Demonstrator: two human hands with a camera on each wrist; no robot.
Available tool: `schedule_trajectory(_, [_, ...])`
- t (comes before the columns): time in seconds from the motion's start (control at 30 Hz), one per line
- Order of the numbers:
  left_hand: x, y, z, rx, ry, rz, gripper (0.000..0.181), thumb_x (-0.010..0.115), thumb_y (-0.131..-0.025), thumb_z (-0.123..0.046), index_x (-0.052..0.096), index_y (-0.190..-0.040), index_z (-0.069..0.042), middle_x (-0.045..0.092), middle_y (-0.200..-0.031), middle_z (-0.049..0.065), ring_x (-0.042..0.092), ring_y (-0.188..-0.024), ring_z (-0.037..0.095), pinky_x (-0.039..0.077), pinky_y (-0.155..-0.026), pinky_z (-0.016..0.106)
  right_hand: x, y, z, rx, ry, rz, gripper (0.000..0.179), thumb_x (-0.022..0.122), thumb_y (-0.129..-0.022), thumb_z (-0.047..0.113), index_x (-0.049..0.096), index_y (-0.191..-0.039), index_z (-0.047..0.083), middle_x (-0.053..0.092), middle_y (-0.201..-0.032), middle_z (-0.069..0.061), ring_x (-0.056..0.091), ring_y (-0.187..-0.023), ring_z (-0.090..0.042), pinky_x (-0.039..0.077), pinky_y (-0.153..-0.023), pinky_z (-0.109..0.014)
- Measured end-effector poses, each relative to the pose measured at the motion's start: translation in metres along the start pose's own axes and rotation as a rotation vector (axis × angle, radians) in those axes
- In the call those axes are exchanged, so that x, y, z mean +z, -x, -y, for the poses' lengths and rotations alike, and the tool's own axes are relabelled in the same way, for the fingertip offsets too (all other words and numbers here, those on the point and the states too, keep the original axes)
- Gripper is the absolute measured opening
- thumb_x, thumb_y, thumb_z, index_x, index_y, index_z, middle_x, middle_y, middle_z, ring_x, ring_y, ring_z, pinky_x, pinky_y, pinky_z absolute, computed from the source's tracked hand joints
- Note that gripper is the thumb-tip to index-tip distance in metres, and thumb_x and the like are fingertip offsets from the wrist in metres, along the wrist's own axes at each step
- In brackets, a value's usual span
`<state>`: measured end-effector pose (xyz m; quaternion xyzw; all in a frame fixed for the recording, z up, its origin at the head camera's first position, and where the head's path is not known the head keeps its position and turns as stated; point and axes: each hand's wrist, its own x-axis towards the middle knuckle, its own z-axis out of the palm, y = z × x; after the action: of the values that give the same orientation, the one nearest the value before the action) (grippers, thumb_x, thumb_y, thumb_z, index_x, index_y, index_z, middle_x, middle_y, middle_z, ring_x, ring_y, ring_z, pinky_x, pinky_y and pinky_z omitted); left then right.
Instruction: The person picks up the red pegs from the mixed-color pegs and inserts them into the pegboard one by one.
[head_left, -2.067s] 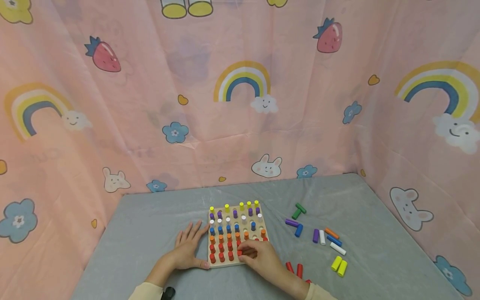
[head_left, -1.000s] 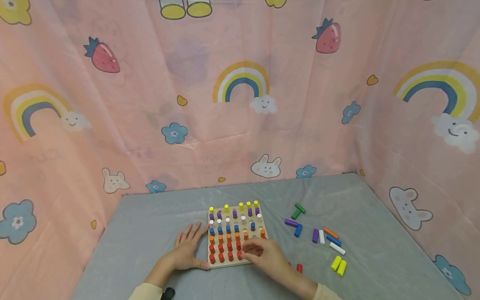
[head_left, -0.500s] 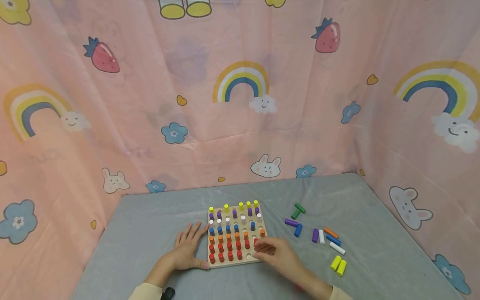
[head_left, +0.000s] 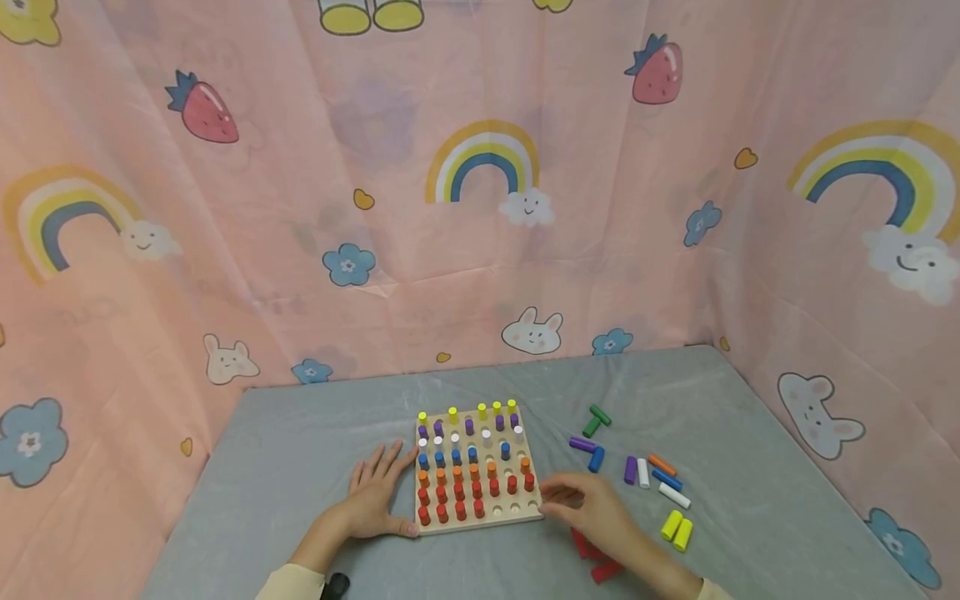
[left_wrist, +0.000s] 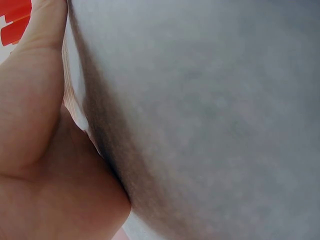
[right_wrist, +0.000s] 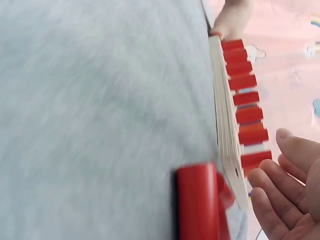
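Observation:
A wooden pegboard (head_left: 480,524) holds rows of upright coloured pegs: yellow at the back, then purple, white, blue, orange and red. In its front row, red pegs (head_left: 461,511) stand on the left and three bare holes show at the right end. My left hand (head_left: 372,498) lies flat on the cloth with fingers spread, a fingertip and the thumb right at the board's left edge. My right hand (head_left: 592,510) hovers by the board's front right corner, fingers loosely bent. Nothing shows between those fingers (right_wrist: 272,192) in the right wrist view.
Loose red pegs (right_wrist: 197,200) lie on the grey cloth under the right forearm. Further right are scattered green (head_left: 592,427), purple (head_left: 630,470), blue, white, orange and yellow pegs (head_left: 683,535). A pink printed curtain (head_left: 480,275) rises behind the table.
My right hand has let go of a red peg, which stands in the front row, and moved right past the board's edge. The left hand has stayed put.

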<state>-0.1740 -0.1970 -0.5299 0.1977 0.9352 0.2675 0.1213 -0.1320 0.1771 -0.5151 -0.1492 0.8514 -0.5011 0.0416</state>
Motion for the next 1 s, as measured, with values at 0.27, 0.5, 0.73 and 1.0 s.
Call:
schedule_trajectory(0.27, [0.000,0.001,0.001,0.024,0.003,-0.001,0.122,0.076,-0.062,-0.072,0.019,-0.159,-0.026,0.009,-0.166,0.019,0.002,-0.150,0.051,-0.002,-0.111,0.077,-0.020,0.006,-0.012,0.021,0.007,0.021,0.035,0.080,-0.082,0.027,0.073,-0.110,0.006,0.075,-0.106,-0.011,0.070,-0.087,-0.004,0.057,-0.074,-0.018])
schedule_trajectory(0.5, [-0.004,0.001,-0.005,-0.025,-0.026,0.019,0.122,0.081,-0.062,-0.065,0.022,-0.159,-0.022,0.010,-0.166,0.019,0.004,-0.151,0.050,0.002,-0.113,0.076,-0.035,0.012,-0.021,0.027,0.038,0.071,0.033,0.081,-0.081,0.027,0.074,-0.109,0.011,0.075,-0.107,-0.007,0.070,-0.093,-0.008,0.057,-0.077,-0.020])
schedule_trajectory(0.73, [-0.005,0.001,-0.007,-0.027,-0.040,0.025,0.122,0.082,-0.063,-0.063,0.021,-0.159,-0.021,0.010,-0.166,0.019,0.004,-0.151,0.050,0.003,-0.113,0.076,-0.049,0.021,-0.031,-0.027,0.068,0.128,0.030,0.079,-0.082,0.032,0.075,-0.107,0.016,0.073,-0.107,-0.001,0.066,-0.096,-0.004,0.055,-0.081,-0.022])
schedule_trajectory(1.0, [-0.002,0.001,-0.002,-0.001,-0.005,0.005,0.124,0.078,-0.059,-0.071,0.022,-0.158,-0.022,0.011,-0.165,0.020,0.005,-0.150,0.052,0.001,-0.112,0.077,-0.055,0.029,-0.044,-0.160,0.048,0.163,0.028,0.080,-0.081,0.029,0.075,-0.104,0.014,0.075,-0.105,-0.003,0.065,-0.098,0.000,0.054,-0.084,-0.021])
